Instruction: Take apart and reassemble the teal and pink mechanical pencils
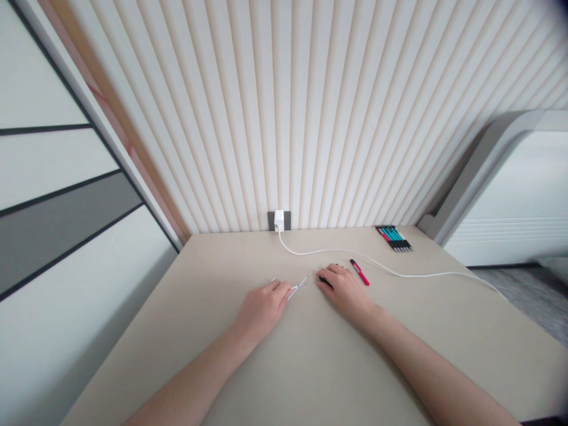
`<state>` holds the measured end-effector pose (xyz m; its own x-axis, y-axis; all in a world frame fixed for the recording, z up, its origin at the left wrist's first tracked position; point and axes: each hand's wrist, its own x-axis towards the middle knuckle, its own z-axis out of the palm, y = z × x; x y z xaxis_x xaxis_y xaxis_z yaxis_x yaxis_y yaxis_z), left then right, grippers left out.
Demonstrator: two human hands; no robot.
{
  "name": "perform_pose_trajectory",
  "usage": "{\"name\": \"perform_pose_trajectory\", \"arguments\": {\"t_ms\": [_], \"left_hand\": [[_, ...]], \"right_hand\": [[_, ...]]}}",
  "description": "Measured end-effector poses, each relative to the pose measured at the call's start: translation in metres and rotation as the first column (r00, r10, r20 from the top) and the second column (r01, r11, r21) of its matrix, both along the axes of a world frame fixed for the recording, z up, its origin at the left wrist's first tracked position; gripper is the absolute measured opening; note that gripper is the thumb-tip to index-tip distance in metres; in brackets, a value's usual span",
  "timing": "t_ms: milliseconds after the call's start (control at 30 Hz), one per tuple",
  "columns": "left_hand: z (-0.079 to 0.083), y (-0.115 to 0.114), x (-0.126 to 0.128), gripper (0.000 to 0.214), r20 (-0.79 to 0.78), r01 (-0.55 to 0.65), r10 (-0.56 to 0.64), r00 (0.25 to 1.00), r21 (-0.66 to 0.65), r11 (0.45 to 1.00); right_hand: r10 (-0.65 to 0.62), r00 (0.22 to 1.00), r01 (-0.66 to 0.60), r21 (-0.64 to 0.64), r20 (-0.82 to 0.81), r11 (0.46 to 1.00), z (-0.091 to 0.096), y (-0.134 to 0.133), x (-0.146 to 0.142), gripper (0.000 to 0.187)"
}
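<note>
My left hand (264, 310) lies on the beige table (186, 331) with its fingers around a small white item with thin metal tips (297, 288), too small to identify exactly. My right hand (344, 290) rests a short way to the right, its fingertips over a black pen (324, 282) that is mostly hidden. Just beyond that hand lies a red and black marker (359, 272), not touching it. A white cable (337, 253) runs from a white plug charger (278, 220) in a wall socket, passing behind both hands and off to the right.
A row of several teal and red pens (394, 238) lies at the table's far right corner against the ribbed cream wall (266, 118). A white cabinet (501, 195) stands to the right, and a panelled door (57, 195) to the left. Grey floor (523, 296) shows beyond the right edge.
</note>
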<state>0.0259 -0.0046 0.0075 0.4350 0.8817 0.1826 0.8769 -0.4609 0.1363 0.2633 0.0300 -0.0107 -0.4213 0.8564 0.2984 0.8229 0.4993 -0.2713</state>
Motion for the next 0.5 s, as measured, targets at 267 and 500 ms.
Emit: {"name": "perform_pose_trajectory", "arguments": {"t_ms": [267, 500], "left_hand": [[-0.0006, 0.0003, -0.0009, 0.026, 0.053, -0.014, 0.014, 0.999, 0.002, 1.0], [0.0019, -0.0002, -0.0007, 0.029, 0.055, -0.044, 0.045, 0.997, -0.009, 0.999]], "right_hand": [[0.029, 0.991, -0.029, -0.002, -0.132, 1.0, -0.0002, 0.0018, 0.0008, 0.024], [0.196, 0.929, -0.183, 0.069, -0.314, 0.981, 0.007, -0.006, -0.0035, 0.027]]}}
